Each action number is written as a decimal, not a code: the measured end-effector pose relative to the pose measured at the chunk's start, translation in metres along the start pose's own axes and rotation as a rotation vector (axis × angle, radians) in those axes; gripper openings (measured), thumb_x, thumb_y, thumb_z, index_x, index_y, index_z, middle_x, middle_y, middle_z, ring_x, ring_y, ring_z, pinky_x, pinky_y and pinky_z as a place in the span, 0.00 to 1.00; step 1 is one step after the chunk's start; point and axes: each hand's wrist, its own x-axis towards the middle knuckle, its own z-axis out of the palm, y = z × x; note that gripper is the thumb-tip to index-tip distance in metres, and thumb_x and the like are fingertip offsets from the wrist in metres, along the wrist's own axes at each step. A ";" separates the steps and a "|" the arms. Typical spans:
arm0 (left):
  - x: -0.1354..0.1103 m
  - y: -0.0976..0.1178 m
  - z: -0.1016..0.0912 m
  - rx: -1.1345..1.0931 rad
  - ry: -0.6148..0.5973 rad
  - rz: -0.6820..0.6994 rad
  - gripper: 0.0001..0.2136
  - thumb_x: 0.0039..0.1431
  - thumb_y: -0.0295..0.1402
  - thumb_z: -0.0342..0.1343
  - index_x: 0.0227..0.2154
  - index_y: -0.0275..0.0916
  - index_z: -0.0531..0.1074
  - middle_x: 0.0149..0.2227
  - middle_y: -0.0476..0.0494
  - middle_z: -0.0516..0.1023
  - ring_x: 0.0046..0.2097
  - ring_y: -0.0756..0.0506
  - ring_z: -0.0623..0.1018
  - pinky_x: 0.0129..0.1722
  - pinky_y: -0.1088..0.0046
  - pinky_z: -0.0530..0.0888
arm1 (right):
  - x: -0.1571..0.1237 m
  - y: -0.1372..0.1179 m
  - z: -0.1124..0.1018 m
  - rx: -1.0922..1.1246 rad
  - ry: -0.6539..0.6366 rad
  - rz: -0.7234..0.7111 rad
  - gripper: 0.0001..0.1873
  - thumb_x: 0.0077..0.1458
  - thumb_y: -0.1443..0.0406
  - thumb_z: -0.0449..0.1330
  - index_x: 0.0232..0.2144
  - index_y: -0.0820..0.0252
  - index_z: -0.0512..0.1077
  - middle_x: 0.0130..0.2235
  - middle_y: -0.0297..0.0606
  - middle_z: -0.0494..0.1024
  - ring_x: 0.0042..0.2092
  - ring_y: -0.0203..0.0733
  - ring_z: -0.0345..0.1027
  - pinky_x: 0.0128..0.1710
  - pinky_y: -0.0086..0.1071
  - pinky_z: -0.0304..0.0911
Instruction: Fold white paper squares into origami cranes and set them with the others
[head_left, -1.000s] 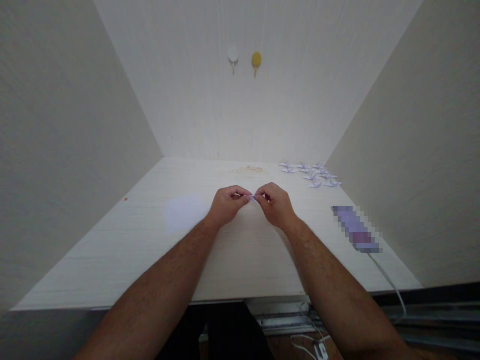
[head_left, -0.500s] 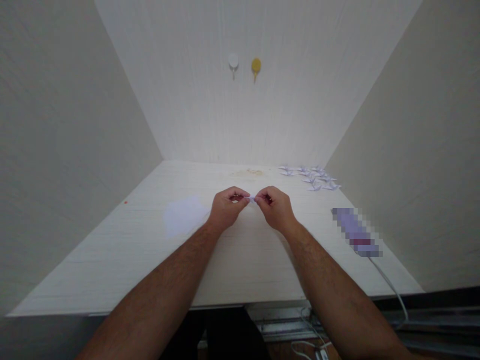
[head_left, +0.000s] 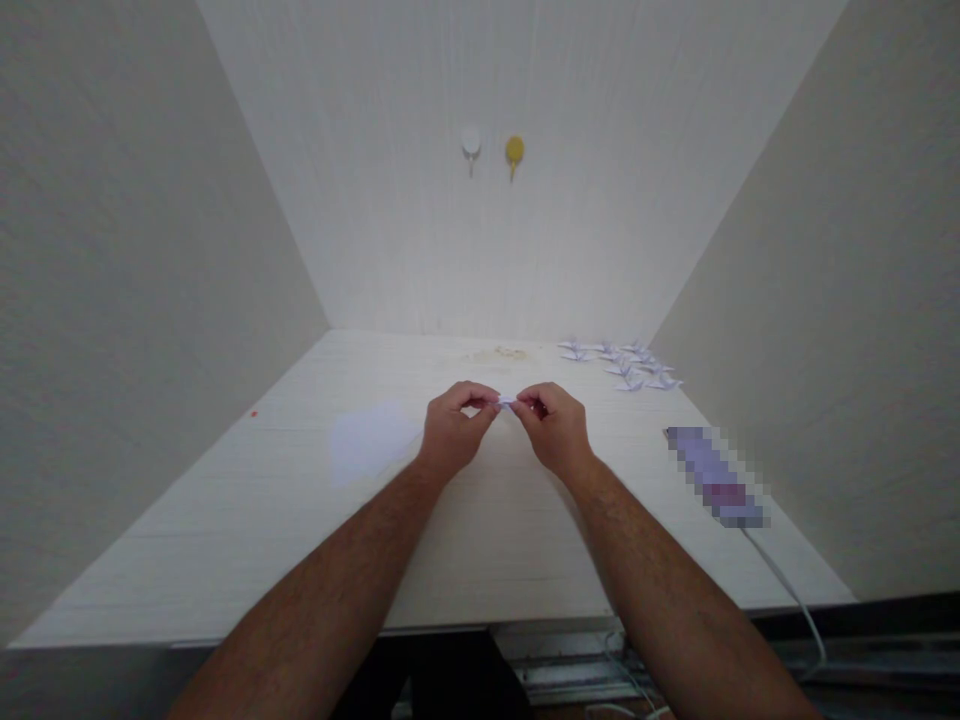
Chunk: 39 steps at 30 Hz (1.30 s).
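One small pale-lilac paper piece (head_left: 507, 401) sits between our two hands, mid-table. Our left hand (head_left: 452, 432) pinches its left end with thumb and forefinger, other fingers curled in. Our right hand (head_left: 556, 430) does the same on the right end. The fingertips of the two hands nearly meet and only a sliver of paper shows between them; the fold shape is too small to tell. We cannot tell whether the hands rest on the table (head_left: 480, 540) or hover just over it. Near the left hand, on its left, a flat pale sheet (head_left: 367, 440) lies on the tabletop. Further left, well apart, is a tiny red speck (head_left: 254, 413). Beyond the hands is a faint yellowish stain (head_left: 501, 353). Beyond and right of the right hand is a cluster of small folded paper figures (head_left: 626, 366), same pale colour. Right of the right hand, well apart, is a pixelated oblong object (head_left: 716, 476); a white cable (head_left: 787, 590) runs from its near end off the table's front edge. High on the back wall above the hands are a white hook (head_left: 471, 143) and, just right of it, a yellow hook (head_left: 514, 150).
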 end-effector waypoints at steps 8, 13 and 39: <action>0.000 -0.002 0.001 -0.007 0.001 -0.047 0.04 0.49 0.32 0.63 0.28 0.39 0.75 0.32 0.47 0.80 0.34 0.47 0.78 0.39 0.69 0.75 | -0.002 0.000 0.001 0.023 -0.031 0.127 0.06 0.53 0.61 0.63 0.31 0.57 0.74 0.27 0.33 0.76 0.27 0.36 0.66 0.29 0.30 0.62; 0.001 -0.002 0.002 -0.044 0.005 -0.076 0.04 0.49 0.32 0.63 0.28 0.39 0.75 0.33 0.46 0.80 0.35 0.47 0.78 0.39 0.70 0.76 | -0.003 0.000 0.002 0.074 -0.020 0.105 0.05 0.51 0.62 0.64 0.31 0.57 0.75 0.27 0.33 0.76 0.27 0.36 0.66 0.30 0.30 0.62; 0.001 0.000 0.003 -0.014 0.057 0.003 0.02 0.48 0.28 0.62 0.26 0.39 0.74 0.34 0.47 0.80 0.35 0.48 0.79 0.39 0.70 0.76 | -0.002 -0.007 0.000 0.113 0.019 0.193 0.08 0.48 0.61 0.66 0.26 0.58 0.72 0.25 0.32 0.75 0.25 0.34 0.65 0.27 0.29 0.62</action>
